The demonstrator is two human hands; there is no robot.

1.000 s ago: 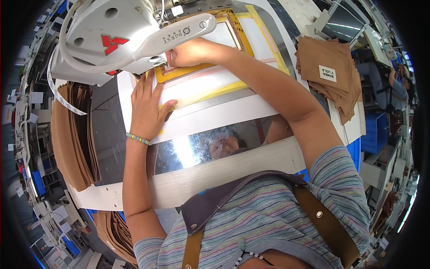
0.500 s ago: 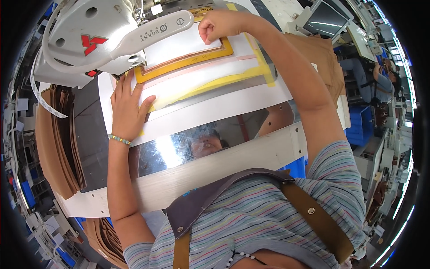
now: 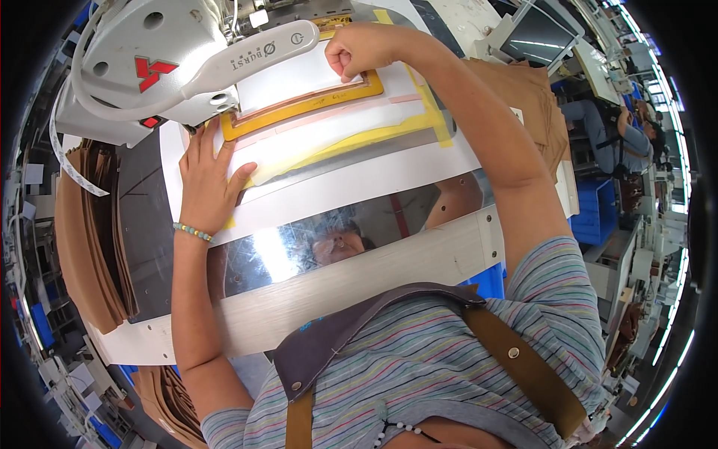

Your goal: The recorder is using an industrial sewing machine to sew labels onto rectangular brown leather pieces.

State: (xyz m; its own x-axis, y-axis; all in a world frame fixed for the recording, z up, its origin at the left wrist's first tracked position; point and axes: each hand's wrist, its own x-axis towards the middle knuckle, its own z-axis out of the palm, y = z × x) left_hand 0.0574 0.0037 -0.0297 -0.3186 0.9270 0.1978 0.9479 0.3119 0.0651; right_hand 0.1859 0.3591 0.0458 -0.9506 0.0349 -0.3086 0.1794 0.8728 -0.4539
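My left hand [image 3: 207,176] lies flat with its fingers spread on the white sheet [image 3: 329,179], fingertips beside the lower left corner of a yellow rectangular frame [image 3: 307,106]. My right hand [image 3: 360,49] is curled closed over the right part of the frame. Its thumb and fingers are pressed together near the frame's inner edge, by the white panel [image 3: 280,84] inside. Whether anything is pinched there is hidden. Yellow tape [image 3: 359,136] and pink strips run along the sheet below the frame. A sewing machine head [image 3: 146,56] covers the frame's upper left.
A grey lamp arm [image 3: 254,58] reaches over the frame. Brown cut pieces [image 3: 90,232] stand stacked at the left, and more brown pieces [image 3: 523,105] lie at the right. A shiny metal plate [image 3: 321,236] lines the near side. Another person [image 3: 606,131] sits far right.
The whole view has shifted slightly left. Both hands keep nearly the same places against the frame; the right fingertips sit a little lower along its inner edge.
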